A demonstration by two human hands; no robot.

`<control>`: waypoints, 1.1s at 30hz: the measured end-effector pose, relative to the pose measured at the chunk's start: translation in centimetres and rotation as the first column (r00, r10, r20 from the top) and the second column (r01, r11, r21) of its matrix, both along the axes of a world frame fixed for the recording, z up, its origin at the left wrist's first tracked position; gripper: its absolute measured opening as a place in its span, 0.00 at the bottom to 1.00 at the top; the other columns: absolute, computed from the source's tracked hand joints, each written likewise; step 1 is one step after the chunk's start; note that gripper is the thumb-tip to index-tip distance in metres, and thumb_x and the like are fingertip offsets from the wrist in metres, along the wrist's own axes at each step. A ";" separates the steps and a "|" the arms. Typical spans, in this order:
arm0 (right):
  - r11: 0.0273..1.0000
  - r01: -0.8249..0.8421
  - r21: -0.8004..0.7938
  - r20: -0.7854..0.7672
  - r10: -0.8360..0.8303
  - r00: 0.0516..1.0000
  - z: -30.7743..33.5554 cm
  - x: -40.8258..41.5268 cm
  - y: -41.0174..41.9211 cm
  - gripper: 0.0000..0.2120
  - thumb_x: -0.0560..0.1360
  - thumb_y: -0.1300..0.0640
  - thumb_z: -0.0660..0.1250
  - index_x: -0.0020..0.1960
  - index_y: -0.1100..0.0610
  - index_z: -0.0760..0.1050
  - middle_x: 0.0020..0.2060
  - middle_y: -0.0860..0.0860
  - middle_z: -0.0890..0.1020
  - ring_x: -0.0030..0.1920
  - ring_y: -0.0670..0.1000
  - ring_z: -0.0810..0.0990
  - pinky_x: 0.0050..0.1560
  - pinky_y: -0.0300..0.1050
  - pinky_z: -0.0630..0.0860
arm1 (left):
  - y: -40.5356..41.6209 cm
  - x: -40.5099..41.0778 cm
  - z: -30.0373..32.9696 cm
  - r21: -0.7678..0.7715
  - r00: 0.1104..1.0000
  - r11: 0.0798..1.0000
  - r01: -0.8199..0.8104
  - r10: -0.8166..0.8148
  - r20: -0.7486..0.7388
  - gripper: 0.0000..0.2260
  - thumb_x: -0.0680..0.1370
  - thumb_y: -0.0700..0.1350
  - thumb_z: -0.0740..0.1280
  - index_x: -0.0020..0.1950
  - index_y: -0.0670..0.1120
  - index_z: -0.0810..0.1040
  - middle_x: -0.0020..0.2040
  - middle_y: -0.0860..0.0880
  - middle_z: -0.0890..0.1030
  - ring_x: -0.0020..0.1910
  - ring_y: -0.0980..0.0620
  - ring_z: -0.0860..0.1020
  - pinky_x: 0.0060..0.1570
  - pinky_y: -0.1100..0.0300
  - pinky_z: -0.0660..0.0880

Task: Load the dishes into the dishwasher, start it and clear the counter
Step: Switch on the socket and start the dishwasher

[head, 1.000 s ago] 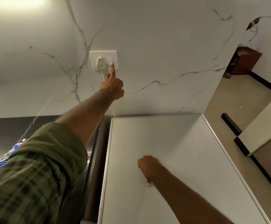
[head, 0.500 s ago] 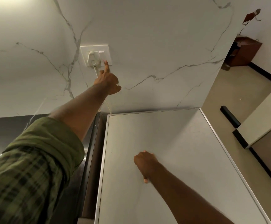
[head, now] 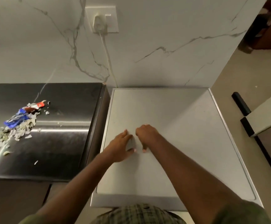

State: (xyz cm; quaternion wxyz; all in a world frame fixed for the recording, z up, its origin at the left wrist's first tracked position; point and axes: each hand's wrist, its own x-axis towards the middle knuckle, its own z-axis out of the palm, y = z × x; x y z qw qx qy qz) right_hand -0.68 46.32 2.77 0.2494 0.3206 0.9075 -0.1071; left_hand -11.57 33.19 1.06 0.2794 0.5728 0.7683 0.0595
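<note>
No dishes show, the plug point(head: 99, 23) sits in the socket, and both hands rest on the dishwasher point(head: 172, 126) top, left hand point(head: 121, 147) flat and loose, right hand point(head: 145, 135) curled empty, while scraps point(head: 16, 126) litter the counter point(head: 58, 143), so clearing likely remains.

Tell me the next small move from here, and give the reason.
Probably move the left hand off the white appliance top to the torn blue and red wrappers and scraps on the dark steel counter and start gathering them. The white plug sits in the wall socket, both hands, right hand included, hold nothing, and that litter is the only mess in view.
</note>
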 end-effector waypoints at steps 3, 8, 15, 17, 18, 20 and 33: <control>0.999 -0.016 0.044 -0.032 0.017 0.999 -0.6 0.4 -0.1 0.32 0.55 0.58 0.88 0.56 0.55 0.80 0.55 0.55 0.84 0.57 0.57 0.83 0.55 0.50 0.81 | -5.3 0.8 -0.7 -0.076 0.998 0.996 0.046 -0.049 -0.035 0.44 0.79 0.65 0.67 0.86 0.53 0.45 0.85 0.46 0.39 0.84 0.45 0.39 0.83 0.44 0.47; 0.997 -0.060 0.054 -0.038 0.062 0.997 -0.4 2.6 0.5 0.47 0.68 0.45 0.82 0.79 0.53 0.61 0.75 0.62 0.69 0.69 0.63 0.75 0.62 0.54 0.76 | -13.7 2.4 -2.0 -0.247 0.989 0.962 0.118 -0.137 -0.060 0.65 0.66 0.75 0.72 0.77 0.59 0.21 0.75 0.50 0.17 0.74 0.45 0.18 0.75 0.46 0.25; 0.998 -0.064 0.000 -0.300 0.061 0.952 -5.1 9.4 -2.6 0.36 0.82 0.31 0.45 0.85 0.44 0.43 0.84 0.54 0.42 0.84 0.55 0.41 0.79 0.59 0.60 | -17.4 4.6 -3.6 -0.111 0.967 0.993 0.032 -0.058 -0.247 0.69 0.66 0.62 0.81 0.80 0.55 0.25 0.79 0.47 0.22 0.79 0.43 0.24 0.78 0.44 0.30; 0.997 -0.073 0.029 -0.385 0.079 0.920 -6.3 11.1 -4.8 0.34 0.82 0.33 0.40 0.85 0.44 0.45 0.84 0.55 0.44 0.84 0.55 0.42 0.82 0.55 0.53 | -17.7 4.9 -3.8 -0.101 0.963 0.994 0.031 -0.057 -0.263 0.69 0.65 0.60 0.82 0.82 0.55 0.27 0.81 0.46 0.25 0.81 0.42 0.28 0.80 0.43 0.35; 0.996 -0.075 0.051 -0.408 0.089 0.909 -6.7 11.8 -5.8 0.33 0.82 0.34 0.41 0.85 0.44 0.45 0.84 0.55 0.45 0.84 0.55 0.43 0.82 0.53 0.51 | -17.8 5.0 -3.9 -0.105 0.962 0.994 0.029 -0.056 -0.266 0.68 0.65 0.60 0.82 0.82 0.54 0.28 0.81 0.46 0.26 0.81 0.42 0.28 0.80 0.43 0.35; 0.992 -0.061 0.107 -0.441 0.103 0.892 -7.1 13.1 -7.3 0.31 0.84 0.36 0.42 0.85 0.45 0.44 0.84 0.53 0.45 0.84 0.52 0.43 0.83 0.52 0.47 | -17.7 5.4 -3.9 -0.097 0.957 0.995 0.024 -0.051 -0.287 0.68 0.66 0.59 0.82 0.82 0.54 0.28 0.81 0.46 0.26 0.81 0.42 0.28 0.79 0.44 0.35; 0.995 -0.006 0.097 -0.456 0.049 0.888 -7.3 18.9 -11.9 0.32 0.84 0.36 0.48 0.85 0.46 0.50 0.84 0.48 0.49 0.84 0.49 0.48 0.82 0.51 0.48 | -18.3 5.9 -3.8 -0.051 0.913 0.996 0.070 -0.084 -0.400 0.63 0.70 0.53 0.79 0.82 0.51 0.28 0.83 0.41 0.31 0.82 0.41 0.32 0.82 0.44 0.41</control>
